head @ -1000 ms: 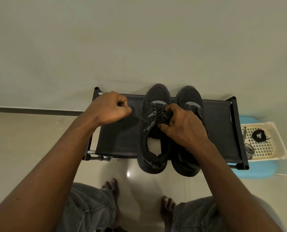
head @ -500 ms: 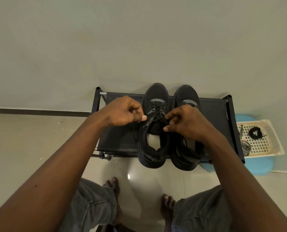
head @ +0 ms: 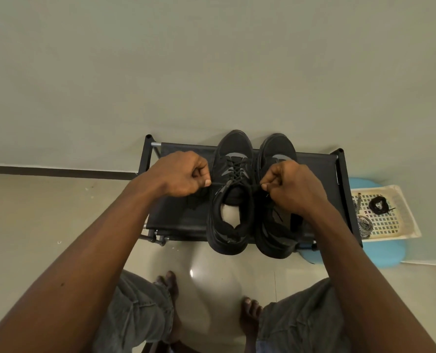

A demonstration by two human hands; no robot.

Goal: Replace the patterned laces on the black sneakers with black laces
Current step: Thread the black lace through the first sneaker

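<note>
student: what does each hand hold?

tutor: the left hand (head: 184, 174) is curled into a loose fist, its thumb and forefinger pinching one end of the black lace (head: 234, 171) just left of the shoe's collar. the right hand (head: 290, 187) is curled likewise, pinching the other end just right of the collar. the two ends run outward in a nearly level line across the top of the tongue.

student: where are the sneakers?

tutor: both stand side by side, touching, on the black fabric shelf of a shoe rack (head: 178, 217), toes toward the wall and heels overhanging the near edge. the laced sneaker (head: 233, 149) shows the black lace crossed up its eyelets. the second sneaker (head: 278, 146) lies partly under the right hand, so its lacing cannot be told.

student: and the other laces?

tutor: a cream perforated basket (head: 402, 207) sits on a blue stool (head: 382, 253) beside the rack's right end. in it, a coiled black lace (head: 378, 205) lies apart from a bundled black-and-white patterned lace (head: 364, 225) at the basket's left side.

student: below the rack?

tutor: two bare feet and grey-trousered knees over a glossy tiled floor (head: 219, 276).
</note>
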